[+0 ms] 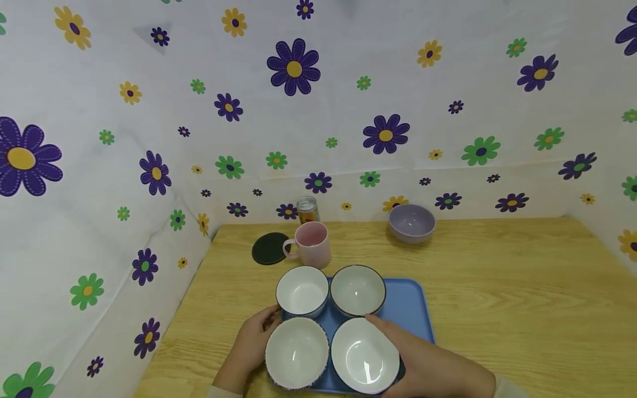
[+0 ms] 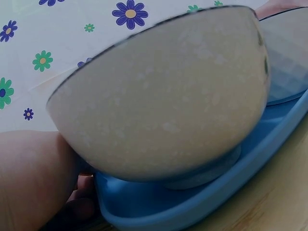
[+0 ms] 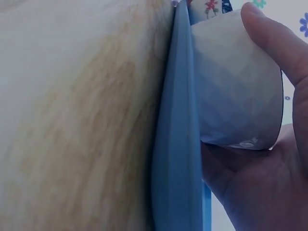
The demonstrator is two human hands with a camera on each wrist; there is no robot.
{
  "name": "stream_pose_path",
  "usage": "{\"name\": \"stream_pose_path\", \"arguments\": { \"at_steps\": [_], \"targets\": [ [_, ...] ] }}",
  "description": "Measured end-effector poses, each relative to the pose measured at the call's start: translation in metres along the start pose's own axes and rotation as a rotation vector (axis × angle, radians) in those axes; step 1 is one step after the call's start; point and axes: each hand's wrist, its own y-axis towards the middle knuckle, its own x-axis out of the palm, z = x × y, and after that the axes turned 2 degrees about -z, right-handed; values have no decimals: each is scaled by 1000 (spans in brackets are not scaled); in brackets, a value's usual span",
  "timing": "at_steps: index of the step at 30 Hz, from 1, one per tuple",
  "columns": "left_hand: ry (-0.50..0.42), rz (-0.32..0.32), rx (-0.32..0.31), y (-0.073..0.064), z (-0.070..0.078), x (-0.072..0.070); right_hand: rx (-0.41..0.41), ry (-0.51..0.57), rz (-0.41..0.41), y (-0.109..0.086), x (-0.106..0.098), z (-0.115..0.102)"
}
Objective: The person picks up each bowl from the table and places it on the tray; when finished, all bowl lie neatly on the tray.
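Four white-lined bowls stand in two rows on a blue tray (image 1: 405, 309). My right hand (image 1: 423, 356) grips the near right bowl (image 1: 365, 354), its fingers and thumb spread around the side; in the right wrist view the thumb (image 3: 276, 41) lies against this faceted bowl (image 3: 240, 82). At the tray's left edge, my left hand (image 1: 254, 337) has bent fingers beside the near left bowl (image 1: 297, 354) and just below the far left bowl (image 1: 302, 291). In the left wrist view the near left bowl (image 2: 163, 101) hides its fingertips. The far right bowl (image 1: 358, 291) stands untouched.
Behind the tray are a pink mug (image 1: 313, 246), a dark round coaster (image 1: 271, 248) and a small can (image 1: 307, 210). A purple bowl (image 1: 412, 224) sits farther right near the flowered backdrop (image 1: 343, 110). Everything stands on a wood-grain table (image 1: 502, 293).
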Motion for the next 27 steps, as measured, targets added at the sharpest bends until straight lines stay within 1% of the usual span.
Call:
{"name": "stream_pose_path", "arguments": {
  "at_steps": [2,4,9,11,15,17,19,21,24,27],
  "targets": [
    [-4,3,0,-1,1,-1,-3,14,-9,0,-2,0],
    [-2,5,1,-2,2,-1,9,53,-28,-1,-4,1],
    [-13,6,-1,-3,3,-1,109,126,-61,-10,-13,0],
    [-18,4,6,-3,4,-1,125,92,-64,-14,-19,0],
    [-22,3,22,-3,2,-2,102,36,-69,-20,-34,1],
    [-19,4,18,-3,1,-2,79,-5,-53,-23,-42,0],
    [-16,6,14,-2,0,-1,57,-41,-14,-24,-50,0],
    [-8,8,9,-1,0,-1,21,-100,52,-25,-56,1],
    [-4,6,20,-2,0,-1,-41,-198,183,-27,-63,3],
    [-5,5,17,-2,1,-1,-75,-275,313,-26,-69,5]
  ]
}}
